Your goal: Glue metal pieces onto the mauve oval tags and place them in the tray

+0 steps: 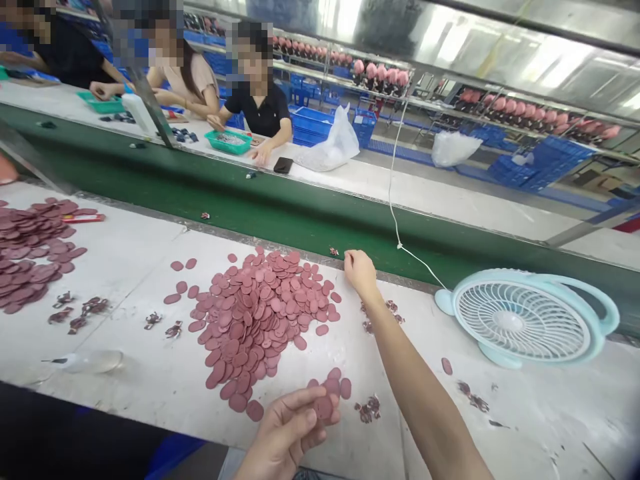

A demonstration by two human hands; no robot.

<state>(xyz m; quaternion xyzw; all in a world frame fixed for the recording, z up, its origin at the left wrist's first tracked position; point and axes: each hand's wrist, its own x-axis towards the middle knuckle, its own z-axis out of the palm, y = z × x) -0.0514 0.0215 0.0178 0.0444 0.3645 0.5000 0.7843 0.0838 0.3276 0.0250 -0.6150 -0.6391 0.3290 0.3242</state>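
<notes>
My left hand [287, 430] is closed at the table's front edge, pinching a dusky-pink oval disc [323, 408] between thumb and fingers. Loose ovals of the same kind [345, 388] lie just beyond its fingertips. To its left spreads a big heap of pink oval discs [265, 307]. My right hand [361, 272] is stretched out to the edge of the green belt [300, 230], its fingers curled; whether anything is in them is hidden. Just left of it, a small brown-and-white piece [333, 251] rests on the belt. Similar small pieces [369, 409] sit in a cluster beside my left hand.
A light-blue fan [520, 320] lies at the right, with a white cord [393, 200] running up. Further left are a second disc heap [30, 240], small clusters [77, 310] and a clear bottle [95, 361]. Across the belt, several people work beside a teal tray [229, 142].
</notes>
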